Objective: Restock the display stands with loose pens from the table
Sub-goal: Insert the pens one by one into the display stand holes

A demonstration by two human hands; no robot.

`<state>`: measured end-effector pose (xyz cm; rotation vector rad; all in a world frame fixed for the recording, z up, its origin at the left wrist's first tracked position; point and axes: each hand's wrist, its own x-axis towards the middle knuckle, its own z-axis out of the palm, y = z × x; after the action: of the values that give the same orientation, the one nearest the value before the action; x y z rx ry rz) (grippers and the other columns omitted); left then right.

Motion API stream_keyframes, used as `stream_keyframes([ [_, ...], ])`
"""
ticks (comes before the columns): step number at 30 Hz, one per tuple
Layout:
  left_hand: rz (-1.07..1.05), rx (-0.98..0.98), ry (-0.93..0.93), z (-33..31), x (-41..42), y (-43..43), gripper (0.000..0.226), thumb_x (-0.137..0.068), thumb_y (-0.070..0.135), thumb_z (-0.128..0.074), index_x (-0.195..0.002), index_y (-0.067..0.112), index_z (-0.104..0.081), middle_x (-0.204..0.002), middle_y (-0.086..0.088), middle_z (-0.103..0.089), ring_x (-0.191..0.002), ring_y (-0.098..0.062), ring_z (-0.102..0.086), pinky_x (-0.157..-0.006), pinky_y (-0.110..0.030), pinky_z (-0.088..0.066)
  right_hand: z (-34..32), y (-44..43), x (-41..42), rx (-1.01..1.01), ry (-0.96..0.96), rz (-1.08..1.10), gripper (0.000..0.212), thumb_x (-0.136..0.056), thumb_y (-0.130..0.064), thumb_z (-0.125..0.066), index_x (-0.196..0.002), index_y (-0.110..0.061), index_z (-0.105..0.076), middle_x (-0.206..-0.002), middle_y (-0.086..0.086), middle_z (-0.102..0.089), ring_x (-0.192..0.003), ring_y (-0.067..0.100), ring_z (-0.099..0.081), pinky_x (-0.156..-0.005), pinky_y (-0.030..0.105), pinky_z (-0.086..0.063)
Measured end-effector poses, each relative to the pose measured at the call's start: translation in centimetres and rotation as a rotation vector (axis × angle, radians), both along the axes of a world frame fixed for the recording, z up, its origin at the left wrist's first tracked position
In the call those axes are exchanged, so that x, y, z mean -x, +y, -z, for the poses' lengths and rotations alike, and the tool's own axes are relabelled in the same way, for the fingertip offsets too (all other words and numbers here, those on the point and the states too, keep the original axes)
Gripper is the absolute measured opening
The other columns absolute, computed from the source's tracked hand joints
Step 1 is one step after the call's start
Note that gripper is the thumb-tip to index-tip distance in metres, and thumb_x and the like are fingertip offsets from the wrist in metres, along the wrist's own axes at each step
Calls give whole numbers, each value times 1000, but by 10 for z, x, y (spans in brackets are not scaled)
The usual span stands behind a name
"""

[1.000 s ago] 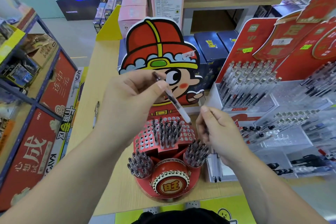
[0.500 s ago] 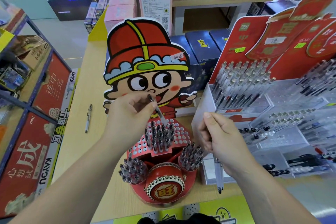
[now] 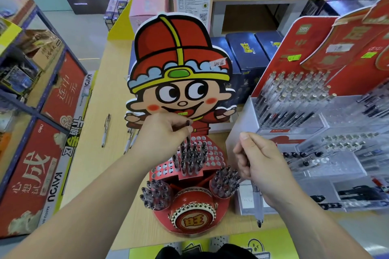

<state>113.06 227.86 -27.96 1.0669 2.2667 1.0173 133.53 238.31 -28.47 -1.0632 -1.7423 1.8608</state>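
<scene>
Pen (image 3: 188, 136) in left hand (image 3: 160, 139) over stand (image 3: 189, 200); spare pen (image 3: 257, 206) in right hand (image 3: 263, 166).

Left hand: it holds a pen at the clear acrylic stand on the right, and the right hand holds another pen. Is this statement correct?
One detail is wrong. In the head view the left hand holds its pen at the holed upper tier of the red cartoon stand, not at the clear acrylic stand. The right hand does hold another pen.
</scene>
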Motion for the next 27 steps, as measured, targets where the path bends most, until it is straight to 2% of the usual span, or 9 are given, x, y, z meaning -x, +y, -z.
stream_keyframes([
  [2, -2, 10, -15, 2, 1, -1, 8, -93, 25, -73, -93, 23, -81, -66, 14, -69, -60, -7, -61, -50, -18, -40, 1, 1, -1, 5, 0, 2, 46, -108, -30, -44, -65, -25, -58, -63, 8, -38, -53, 18, -31, -50, 32, -24],
  [4, -2, 28, -27, 5, 0, -2, 9, -92, 26, -74, -97, 26, -81, -69, 22, -67, -62, 6, -59, -54, -10, -37, 1, 1, -1, 3, 1, -1, 45, -108, -30, -44, -65, -24, -58, -63, 8, -38, -53, 18, -31, -50, 31, -24],
  [9, 25, 89, -42, 12, -1, -3, 9, -89, 28, -77, -96, 28, -82, -88, 23, -72, -84, 16, -60, -62, -2, -41, 2, -1, -2, -3, -7, 8, 45, -108, -29, -44, -66, -24, -59, -63, 7, -40, -52, 18, -33, -49, 28, -28],
  [13, 63, 155, -39, 7, 1, -1, 8, -89, 28, -74, -90, 31, -82, -87, 25, -71, -85, 14, -60, -64, -6, -42, 1, -3, -2, 2, -7, 15, 46, -109, -29, -44, -66, -26, -59, -62, 7, -41, -51, 18, -33, -49, 28, -28],
  [15, 77, 181, -75, 5, 2, 0, 12, -91, 34, -71, -84, 32, -80, -85, 22, -71, -81, 5, -63, -68, -13, -46, 1, -4, -2, 1, -10, 19, 46, -109, -29, -44, -66, -26, -59, -62, 7, -41, -51, 18, -33, -48, 29, -28],
  [18, 57, 189, -174, 7, 4, -1, 36, -98, 45, -60, -83, 17, -77, -84, 8, -61, -80, -10, -57, -74, -21, -46, 0, -5, -2, -3, -20, 22, 45, -108, -30, -44, -66, -26, -60, -61, 6, -41, -51, 18, -34, -48, 29, -27],
  [20, 47, 189, -190, 9, 4, -3, 40, -99, 48, -58, -89, 14, -78, -81, 3, -59, -76, -12, -55, -70, -25, -45, -1, -7, -2, 5, -25, 30, 46, -109, -30, -44, -66, -27, -61, -61, 6, -41, -52, 18, -33, -49, 31, -26],
  [23, 75, 188, -150, 8, 1, -4, 40, -95, 46, -65, -87, 8, -75, -72, -21, -56, -61, -14, -45, -61, -29, -39, -1, -9, -2, -1, -31, 37, 46, -108, -31, -44, -65, -27, -61, -62, 4, -42, -53, 18, -34, -50, 30, -28],
  [27, 62, 167, -139, 7, 1, -3, 24, -95, 40, -68, -79, 24, -78, -70, -15, -64, -52, -11, -46, -56, -26, -40, -2, -10, -1, -29, -46, 46, 47, -108, -32, -44, -65, -27, -61, -62, 3, -45, -54, 16, -38, -50, 27, -33],
])
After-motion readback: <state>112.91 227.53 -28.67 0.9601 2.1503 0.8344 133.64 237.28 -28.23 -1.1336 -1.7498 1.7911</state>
